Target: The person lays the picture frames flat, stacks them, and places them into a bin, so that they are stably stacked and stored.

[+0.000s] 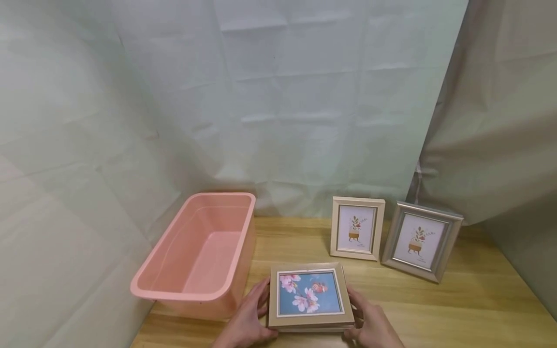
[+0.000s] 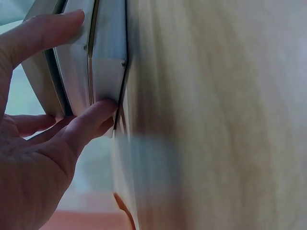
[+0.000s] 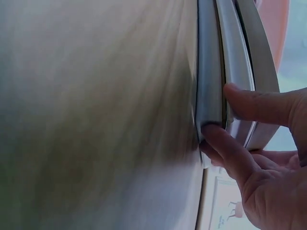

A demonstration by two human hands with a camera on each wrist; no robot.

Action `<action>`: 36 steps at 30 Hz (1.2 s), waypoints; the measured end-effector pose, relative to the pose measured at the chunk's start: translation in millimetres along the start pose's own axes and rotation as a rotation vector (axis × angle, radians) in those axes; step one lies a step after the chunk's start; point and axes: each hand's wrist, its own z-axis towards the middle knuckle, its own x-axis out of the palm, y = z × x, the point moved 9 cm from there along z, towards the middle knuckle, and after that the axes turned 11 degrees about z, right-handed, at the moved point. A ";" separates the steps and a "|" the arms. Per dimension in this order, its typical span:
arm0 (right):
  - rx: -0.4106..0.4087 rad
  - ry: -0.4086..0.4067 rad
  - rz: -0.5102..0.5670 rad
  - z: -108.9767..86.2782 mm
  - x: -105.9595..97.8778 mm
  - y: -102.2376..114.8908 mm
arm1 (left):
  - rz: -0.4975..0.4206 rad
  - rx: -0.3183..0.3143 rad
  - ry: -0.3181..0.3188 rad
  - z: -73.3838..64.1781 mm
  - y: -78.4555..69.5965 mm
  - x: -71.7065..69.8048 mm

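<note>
In the head view a stack of picture frames (image 1: 311, 323) lies flat at the front of the table. The top one is tan and shows pink blossoms on blue. My left hand (image 1: 250, 314) grips the stack's left side, and my right hand (image 1: 373, 321) holds the right side. Up close in the left wrist view, the fingers (image 2: 98, 115) and thumb press the pale edges of the stacked frames (image 2: 108, 36). From the right wrist, the thumb (image 3: 259, 103) lies on a middle edge while fingertips touch the lowest frame (image 3: 209, 72) beside the tabletop.
A deep pink plastic tub (image 1: 222, 296) stands left of the stack, close to my left hand. Behind and to the right, a cream picture frame (image 1: 377, 229) and a silver picture frame (image 1: 450, 237) stand upright on the wooden table (image 1: 487, 299). Pale cloth (image 1: 296, 121) hangs behind.
</note>
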 end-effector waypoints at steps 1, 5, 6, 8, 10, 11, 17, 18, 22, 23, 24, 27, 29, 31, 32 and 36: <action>0.007 -0.002 -0.001 -0.1 0.8 0.1 | -0.009 0.004 0.003 0.0 0.0 0.4; -0.005 -0.045 -0.124 -1.1 1.2 4.3 | -0.021 -0.005 0.015 -0.6 1.0 1.3; -0.013 -0.060 -0.162 -1.5 0.6 5.9 | -0.022 -0.013 0.016 -0.6 1.4 1.3; -0.020 -0.102 -0.244 -1.9 -1.5 8.8 | -0.029 -0.021 0.021 -0.3 2.4 1.0; -0.003 -0.115 -0.255 -1.0 -2.5 9.7 | -0.048 -0.026 0.027 -0.2 2.5 0.5; 0.008 -0.110 -0.229 -0.6 -2.5 9.5 | -0.059 -0.027 0.029 -0.1 2.7 0.1; 0.055 -0.023 -0.143 -0.7 -5.8 5.6 | -0.096 -0.029 0.039 -1.4 2.8 -0.8; 0.055 -0.012 -0.151 -1.0 -6.9 6.1 | -0.102 -0.031 0.039 -1.7 2.5 -0.9; 0.076 -0.015 -0.175 -0.8 -16.7 15.2 | -0.091 -0.027 0.023 -2.5 1.1 -1.9; 0.074 -0.029 -0.169 -0.7 -20.8 19.6 | -0.086 -0.025 0.016 -2.6 0.7 -2.5; 0.066 -0.047 -0.162 -0.4 -25.6 24.6 | -0.080 -0.023 0.008 -2.7 0.5 -3.1; 0.004 -0.114 -0.135 1.4 -42.8 42.6 | -0.068 -0.015 -0.010 -2.5 0.5 -4.4; -0.071 -0.162 -0.134 3.8 -55.3 57.1 | -0.073 -0.014 -0.021 -1.9 1.2 -5.0; -0.150 -0.216 -0.167 6.4 -68.0 72.2 | -0.076 -0.014 -0.028 -1.5 1.9 -5.2; -0.180 -0.243 -0.197 8.0 -74.5 79.5 | -0.075 -0.015 -0.032 -1.4 2.2 -5.5; -0.241 -0.314 -0.316 18.0 -98.1 106.4 | -0.046 -0.010 -0.075 -0.8 -2.2 -9.3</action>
